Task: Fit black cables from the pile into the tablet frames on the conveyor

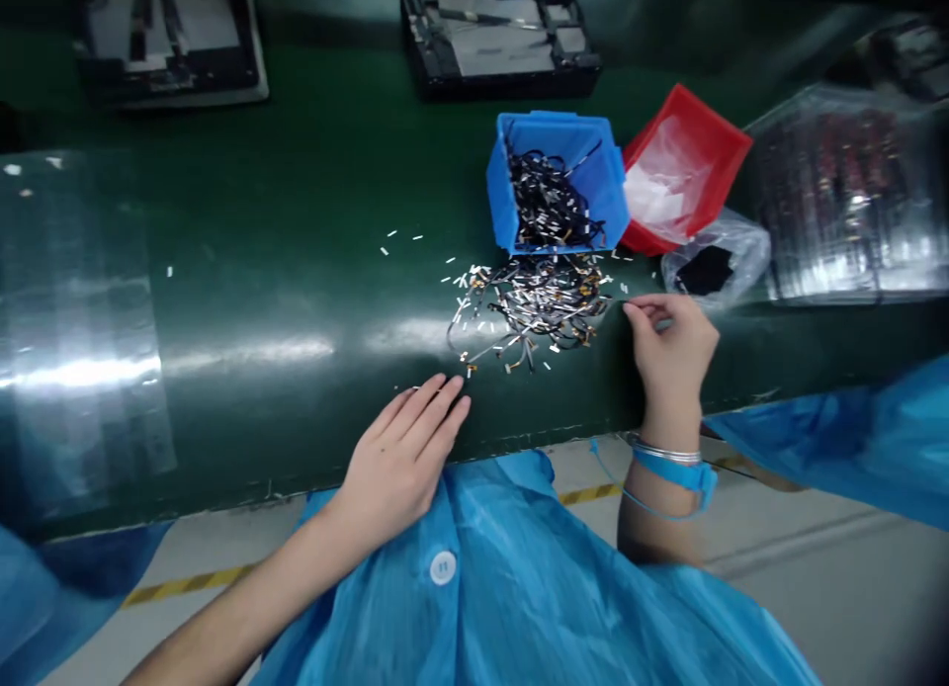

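My left hand (404,454) lies palm down near the table's front edge, fingers stretched out. Its fingertips are close to the near left end of a tangled pile of thin black cables (545,300) with small white and gold-coloured ends. To the right of that pile, my right hand (671,350) has thumb and forefinger pinched together just above the green tabletop; whatever they hold, if anything, is too small to make out. Small white pieces (624,288) lie scattered beside those fingertips and around the pile. Directly behind the pile stands a blue bin (500,197) with more black cables inside.
A tilted red bin (731,152) with clear plastic in it leans against the blue one. Right of it are a clear bag with a black item (704,271) and plastic-wrapped stacks (852,202). Opened device housings (500,39) line the back. Clear plastic sheets (74,320) lie left.
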A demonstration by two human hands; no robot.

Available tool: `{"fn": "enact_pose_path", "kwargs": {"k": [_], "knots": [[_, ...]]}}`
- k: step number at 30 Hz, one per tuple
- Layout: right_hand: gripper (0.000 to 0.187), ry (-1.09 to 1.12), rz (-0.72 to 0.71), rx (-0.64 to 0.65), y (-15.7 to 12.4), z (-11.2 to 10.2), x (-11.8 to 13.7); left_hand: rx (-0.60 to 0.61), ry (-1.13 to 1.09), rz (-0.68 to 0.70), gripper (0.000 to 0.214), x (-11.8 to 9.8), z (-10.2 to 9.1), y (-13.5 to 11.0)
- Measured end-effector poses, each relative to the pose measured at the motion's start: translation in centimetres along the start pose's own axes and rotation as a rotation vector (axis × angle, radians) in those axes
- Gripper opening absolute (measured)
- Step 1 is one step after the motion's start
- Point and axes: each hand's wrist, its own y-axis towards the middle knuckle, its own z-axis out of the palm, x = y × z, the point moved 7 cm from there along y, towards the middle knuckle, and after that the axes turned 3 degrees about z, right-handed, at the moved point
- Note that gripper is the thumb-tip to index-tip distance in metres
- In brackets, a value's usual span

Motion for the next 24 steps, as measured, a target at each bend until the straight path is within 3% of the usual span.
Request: {"fn": "enact_pose_path", "kwargs": {"k": [3,5,8,11,13,18,24], "knots": [[0.012,0.002,0.000,0.004,-0.1,-0.1,0.0,0.042,0.010,-0.019,0.041,0.0,0.6,0.1],[0.013,0.014,-0.019,0.003,-0.7,-0.6,1.5,0.062,0.015,-0.020,0.042,0.1,0.9,0.0],[0.012,0.101,-0.121,0.056,-3.4,-0.8,6.3,0.079,0.020,-0.002,0.042,0.1,1.1,-0.1],[0.008,0.213,-0.356,0.292,-7.3,0.7,12.3,0.082,0.019,0.007,0.043,0.0,1.3,-0.1],[0.010,0.223,-0.454,0.382,-9.3,1.9,14.8,0.092,0.015,0.004,0.044,0.0,1.4,-0.2],[0.013,0.181,-0.512,0.408,-10.1,3.5,15.9,0.098,0.003,0.014,0.045,0.0,1.8,-0.4],[0.014,0.097,-0.616,0.333,-10.6,2.9,16.5,0.087,-0.009,0.001,0.045,0.1,1.8,-0.4]]}}
